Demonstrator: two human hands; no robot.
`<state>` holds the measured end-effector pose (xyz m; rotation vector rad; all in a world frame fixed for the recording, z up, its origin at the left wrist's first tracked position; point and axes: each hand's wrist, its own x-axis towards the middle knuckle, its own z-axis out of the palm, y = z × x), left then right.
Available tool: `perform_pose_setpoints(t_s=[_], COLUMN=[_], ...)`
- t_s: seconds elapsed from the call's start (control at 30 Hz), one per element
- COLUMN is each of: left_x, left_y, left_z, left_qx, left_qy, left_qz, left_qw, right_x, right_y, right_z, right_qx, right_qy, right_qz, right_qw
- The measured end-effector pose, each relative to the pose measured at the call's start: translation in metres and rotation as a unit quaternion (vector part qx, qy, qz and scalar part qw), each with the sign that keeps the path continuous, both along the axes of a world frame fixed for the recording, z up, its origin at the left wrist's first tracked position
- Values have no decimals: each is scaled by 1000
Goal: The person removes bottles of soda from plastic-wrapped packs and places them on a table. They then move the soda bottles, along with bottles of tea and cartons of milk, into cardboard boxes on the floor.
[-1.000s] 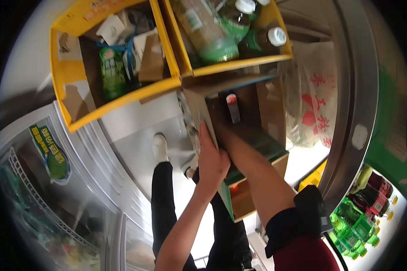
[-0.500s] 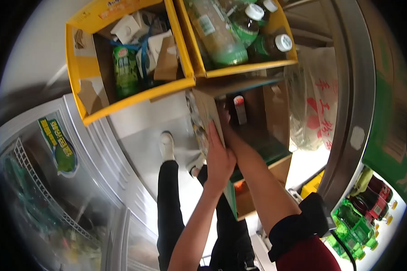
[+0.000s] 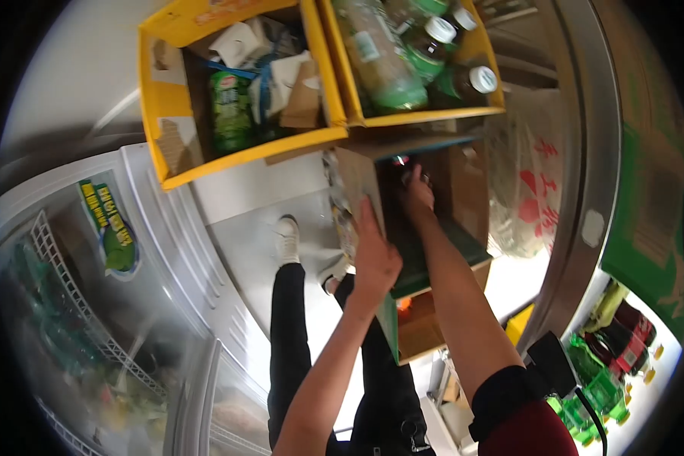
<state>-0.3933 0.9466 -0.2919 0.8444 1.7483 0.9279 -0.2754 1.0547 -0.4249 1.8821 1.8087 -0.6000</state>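
Cardboard box (image 3: 467, 190) – deep, open toward the wearer, just below two yellow boxes: left one (image 3: 243, 161), right one (image 3: 433, 116). Inside it, at the far end, a small item with a red-and-white end (image 3: 402, 160), mostly hidden by fingers and shadow.

Change: half a second ago the item lay uncovered, right hand beside it; the right hand (image 3: 418, 197) has since moved to it, fingers bent at its side. Judged as contact made, the item now within reach of a hold. Whether the grip is closed around it, cannot tell.

Left hand (image 3: 378, 266) open, fingers extended along the outside of the box's left wall – appears to steady it, nothing enclosed.

Counts: one item seen at the right hand; three white-capped bottles (image 3: 482, 79) and one large pale bottle (image 3: 384, 64) in the right yellow box, perhaps more; one green pack (image 3: 230, 106) in the left. One orange thing (image 3: 404, 304) in the lower compartment. Green bottles (image 3: 604, 391) at far right, blurred, not countable.
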Motion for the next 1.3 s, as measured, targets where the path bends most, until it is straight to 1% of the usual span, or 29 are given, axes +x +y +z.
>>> perform_pose_setpoints(t_s=[0.07, 0.13, 0.17, 0.23, 0.27, 0.3, 0.37, 0.4, 0.43, 0.5, 0.57, 0.6, 0.67, 0.7, 0.77, 0.8, 0.87, 0.9, 0.97, 1.0, 1.03, 1.07, 1.1, 1.13, 1.17, 1.2, 1.23, 1.27, 1.3], left_x=[-1, -2, -3, -2, 0, 0, -1, 0, 2, 2, 2, 3, 3, 4, 4, 4, 2, 2, 2, 3, 3, 6, 9, 9, 8, 6, 7, 3, 2], left_y=[2, 3, 4, 3, 3, 3, 4, 6, 5, 5, 2, 1, 1, 1, 0, -2, 4, 3, 1, 3, 5, 4, 2, 0, -2, -2, 6, 2, -7], left_z=[3, 8, 8, 6, 4, 0, 1, 0, 2, 1, 0, -1, -2, -4, -3, -2, -2, -4, -3, -3, -1, 0, -1, -6, -8, -7, -1, -6, -37], left_qx=[4, 12, 11, -8, -6, 6, 13, -10, -36, -21, 33, 30, 27, 25, 54, 44, 16, 12, 57, 54, 10, -37, -43, -1, 45, 52, 20, -26, 22], left_qy=[20, -72, -70, -49, -54, -29, -9, -23, -41, -40, -8, -9, -27, -29, -24, -26, 10, 10, 28, 23, -11, -44, -50, -32, -13, -15, -27, -39, -146], left_qz=[-2, 34, 36, 26, 28, 18, 5, 5, 3, 3, 12, 9, 11, 8, 26, 23, -10, -15, -6, -12, 7, 23, 11, 18, 25, 16, 6, 4, 4], left_qw=[1000, 997, 997, 998, 998, 999, 1000, 1000, 998, 999, 999, 999, 999, 999, 998, 998, 1000, 1000, 998, 998, 1000, 998, 998, 999, 999, 998, 999, 999, 989], right_x=[1, 8, 11, 9, 9, 9, 8, 4, 7, 16, 11, 9, 2, -1, -2, -1, 7, 10, 19, 21, 28, 31, 37, 17, 3, 2, 8, 15, 26], right_y=[3, 5, 4, 4, 11, 21, 26, 29, 26, 22, 11, 10, 17, 22, 27, 24, 25, 24, 20, 24, 28, 21, 11, 7, 1, -29, -63, -85, -107], right_z=[4, 5, 2, -2, 1, 2, 5, 1, -5, -9, 1, 6, 28, 37, 39, 36, 25, 22, 15, 10, 3, 15, 29, 75, 119, 165, 212, 234, 241], right_qx=[-23, -51, -18, -17, -11, -5, -96, -98, -71, -39, -45, -49, -76, -78, -114, -124, -90, -94, -7, -11, -12, -14, -20, -7, 12, 88, 176, 246, 279], right_qy=[-15, -34, -54, -75, -97, -101, -130, -133, -155, -181, -143, -144, -92, -93, -97, -96, -56, -54, -28, -32, -13, 7, 2, 73, 144, 296, 439, 459, 439], right_qz=[-18, -15, -15, -17, -18, -14, 156, 157, 178, 195, 96, 93, 145, 142, 237, 234, 184, 180, 123, 117, 172, 224, 213, 93, -26, -152, -267, -292, -341], right_qw=[999, 998, 998, 997, 995, 995, 974, 974, 969, 963, 984, 984, 982, 982, 960, 959, 977, 978, 992, 993, 985, 974, 977, 993, 989, 939, 840, 802, 783])
